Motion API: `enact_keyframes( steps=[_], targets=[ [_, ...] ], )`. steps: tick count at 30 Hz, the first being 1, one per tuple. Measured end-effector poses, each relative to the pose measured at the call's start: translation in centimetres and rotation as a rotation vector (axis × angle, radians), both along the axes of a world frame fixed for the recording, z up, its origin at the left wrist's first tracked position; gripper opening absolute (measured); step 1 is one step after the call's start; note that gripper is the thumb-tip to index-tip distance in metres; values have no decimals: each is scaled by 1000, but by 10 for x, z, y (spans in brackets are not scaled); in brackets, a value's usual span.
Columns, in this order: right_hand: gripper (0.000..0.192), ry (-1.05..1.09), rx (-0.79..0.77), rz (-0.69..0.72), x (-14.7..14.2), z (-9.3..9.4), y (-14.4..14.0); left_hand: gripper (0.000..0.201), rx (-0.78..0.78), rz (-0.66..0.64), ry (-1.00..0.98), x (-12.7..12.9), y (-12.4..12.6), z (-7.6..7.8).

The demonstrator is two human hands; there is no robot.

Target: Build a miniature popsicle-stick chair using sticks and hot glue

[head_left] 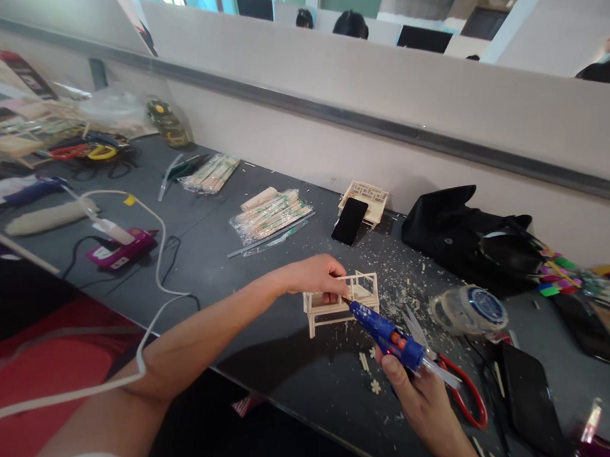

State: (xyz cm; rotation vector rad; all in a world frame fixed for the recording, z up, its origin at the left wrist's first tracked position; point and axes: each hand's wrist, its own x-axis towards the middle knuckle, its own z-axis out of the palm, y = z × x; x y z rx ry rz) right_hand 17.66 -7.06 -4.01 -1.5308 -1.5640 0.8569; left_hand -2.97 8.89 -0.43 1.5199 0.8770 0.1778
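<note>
Dark worktable [226, 271], pale partition wall [380, 99] (grey rail)

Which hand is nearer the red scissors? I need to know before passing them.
Right. The right hand holds the glue gun just beside the scissors; the left hand rests on the wooden model, farther away.

Left arm outstretched, left hand [317, 276] pinching; right hand [424, 401] fisted, raised.
</note>
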Motion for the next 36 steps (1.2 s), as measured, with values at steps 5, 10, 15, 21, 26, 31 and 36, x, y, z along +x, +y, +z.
enact_keyframes(
  steps=[5, 10, 15, 21, 26, 31, 36],
  targets=[
    [48, -27, 10, 11, 1, 0, -1, 16, 3, -16, -32, 0, 1, -4],
    [47, -37, 6, -1, 0, 3, 0, 16, 3, -10, -38, 0, 1, -5],
    [45, -50, 7, -1, 1, 1, -1, 15, 7, -2, -27, 0, 0, -1],
    [50, -25, 10, -61, 3, 0, -4, 14, 19, -3, -14, -1, -1, 2],
    [53, 24, 2, -115, 7, -8, -11, 13, 33, 6, -17, -2, -1, 0],
    [50, 37, 15, -174, 13, -25, -21, 14, 40, 0, -20, -2, 0, 1],
    [51, 13, 7, -240, 10, -15, -24, 14, 47, -5, 3, -2, -1, 3]
  ],
)
